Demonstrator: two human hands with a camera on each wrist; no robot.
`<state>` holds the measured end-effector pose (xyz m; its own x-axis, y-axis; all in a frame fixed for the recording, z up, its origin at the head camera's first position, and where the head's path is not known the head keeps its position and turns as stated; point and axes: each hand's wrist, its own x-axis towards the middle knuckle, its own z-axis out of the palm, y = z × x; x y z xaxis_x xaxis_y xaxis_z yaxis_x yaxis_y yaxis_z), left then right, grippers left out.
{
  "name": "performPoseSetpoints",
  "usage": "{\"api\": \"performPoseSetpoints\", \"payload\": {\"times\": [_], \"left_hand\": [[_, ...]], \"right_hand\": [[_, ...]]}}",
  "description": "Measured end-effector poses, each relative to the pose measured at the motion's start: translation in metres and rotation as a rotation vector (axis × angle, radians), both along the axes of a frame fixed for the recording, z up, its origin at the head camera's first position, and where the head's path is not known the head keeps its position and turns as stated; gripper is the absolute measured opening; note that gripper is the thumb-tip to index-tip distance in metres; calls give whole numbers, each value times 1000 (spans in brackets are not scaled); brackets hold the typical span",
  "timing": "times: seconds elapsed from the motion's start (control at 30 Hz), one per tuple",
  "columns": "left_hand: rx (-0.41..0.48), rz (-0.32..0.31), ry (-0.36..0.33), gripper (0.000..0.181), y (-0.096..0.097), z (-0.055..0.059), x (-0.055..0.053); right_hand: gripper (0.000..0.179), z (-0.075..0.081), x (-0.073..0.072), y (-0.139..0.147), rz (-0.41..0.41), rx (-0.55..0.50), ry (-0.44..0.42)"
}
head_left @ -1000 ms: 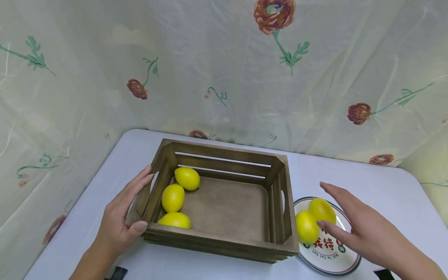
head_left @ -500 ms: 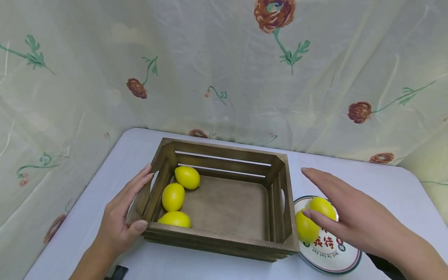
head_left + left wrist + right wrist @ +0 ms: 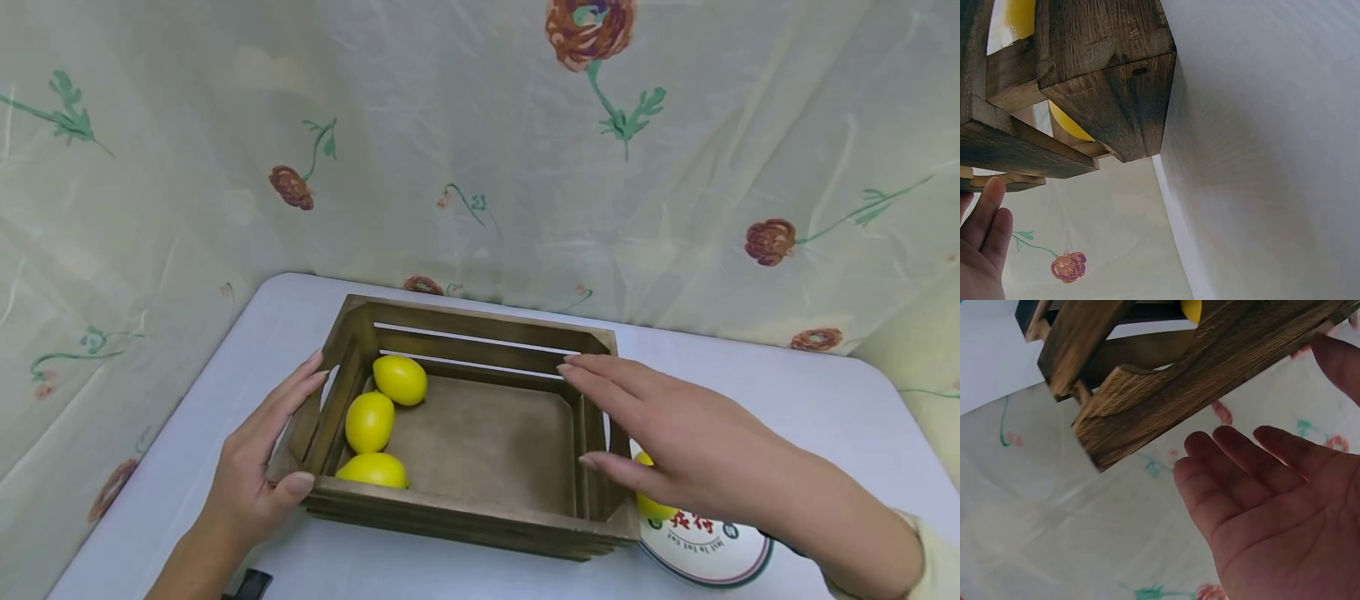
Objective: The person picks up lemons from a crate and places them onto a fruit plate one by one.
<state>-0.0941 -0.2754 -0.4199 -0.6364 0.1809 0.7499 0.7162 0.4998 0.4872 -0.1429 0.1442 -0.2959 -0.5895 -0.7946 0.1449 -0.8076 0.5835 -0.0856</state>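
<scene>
On a white table (image 3: 420, 575), a slatted brown wooden crate (image 3: 472, 523) holds 3 oval yellow lemons (image 3: 370, 423) at left, bare floor (image 3: 487, 442) rightward; straight-fingered left hand (image 3: 251, 467) touches its left edge, wide right hand (image 3: 667, 425) overhangs its right.

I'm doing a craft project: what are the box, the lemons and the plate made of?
Box: wood, probably stained brown; both wrist views show streaky grain.
Lemons: maybe plastic, smooth and evenly yellow, though real peel could look alike.
Plate: perhaps ceramic or hard plastic, smooth white with printing.
</scene>
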Motion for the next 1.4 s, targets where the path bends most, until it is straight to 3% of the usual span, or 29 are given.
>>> {"api": "performPoseSetpoints", "payload": {"times": [0.23,0.43,0.73,0.97,1.17,1.4], "left_hand": [[-2,0,2,84,-1,-1,0],[7,-13,17,84,0,-1,-2],[1,-16,38,86,1,-2,-5],[-2,0,32,86,-1,-1,-2],[0,2,44,86,-2,0,-3],[-21,21,4,87,-3,-1,-1]], "right_hand": [[82,6,-3,-19,82,85,10],[86,13,-6,-33,171,71,16],[90,22,-16,-63,235,146,-24],[95,23,-20,-104,335,255,99],[69,10,-24,-142,385,356,158],[45,-12,-25,-175,460,377,212]]}}
